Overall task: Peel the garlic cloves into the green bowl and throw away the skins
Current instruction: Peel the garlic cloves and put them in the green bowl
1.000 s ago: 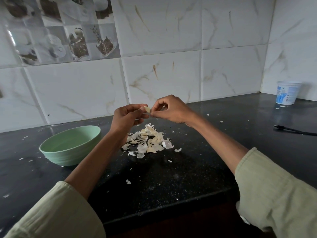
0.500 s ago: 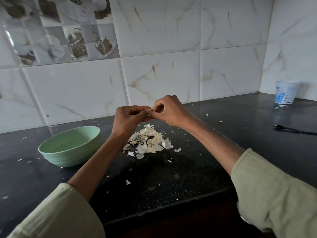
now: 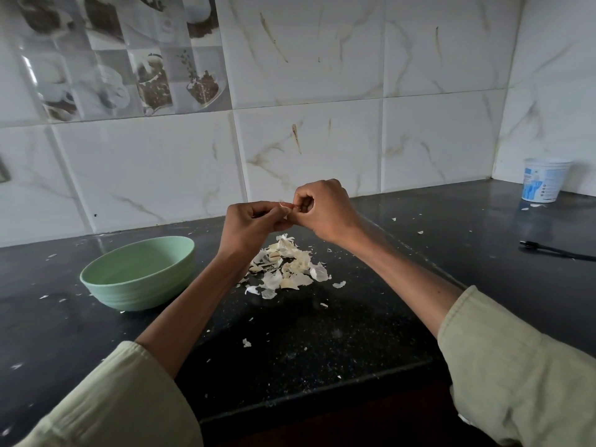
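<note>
Above a pile of papery white garlic skins point(image 3: 285, 267), left hand point(image 3: 250, 225) and right hand point(image 3: 325, 209) each grip one small pale garlic clove point(image 3: 285, 208), fingers pinching.

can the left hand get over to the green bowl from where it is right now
Probably yes. The green bowl sits on the counter just left of the left hand, with nothing between them. But that hand's grip is on the garlic clove, shared with the right hand.
</note>
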